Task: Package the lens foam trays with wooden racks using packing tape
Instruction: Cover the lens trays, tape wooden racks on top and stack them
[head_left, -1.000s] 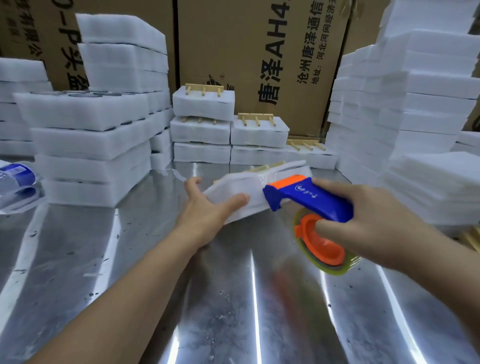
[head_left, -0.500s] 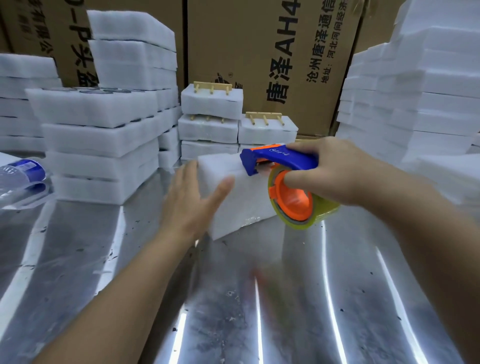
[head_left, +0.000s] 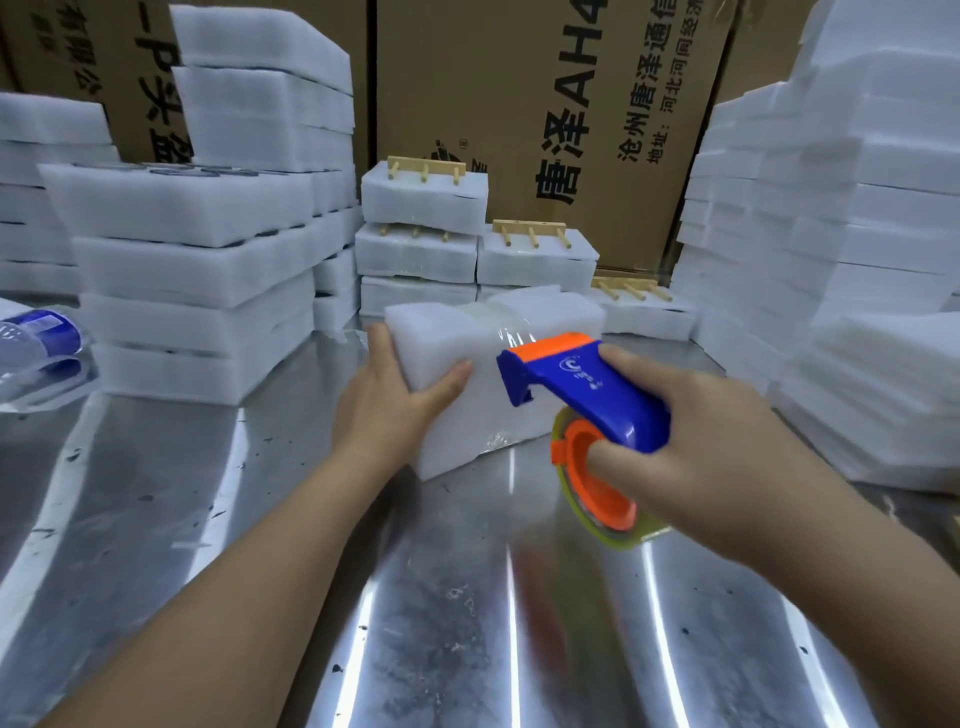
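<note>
Clasping the foam bundle's (head_left: 480, 413) left end, left grip (head_left: 384, 408) sits beside right grip (head_left: 701, 447) clutching tape dispenser (head_left: 587, 384)

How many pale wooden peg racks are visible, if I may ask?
4 racks: one atop the tallest rear foam stack, one sandwiched just below, one atop the shorter stack beside it, one on the low right bundle. More may be hidden.

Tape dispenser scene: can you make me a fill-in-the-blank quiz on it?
The right hand grips a blue and ____ tape dispenser. The left hand holds a white ____ block on the metal table. The racks atop the packs behind are made of ____.
Missing words: orange; foam; wood.
</note>
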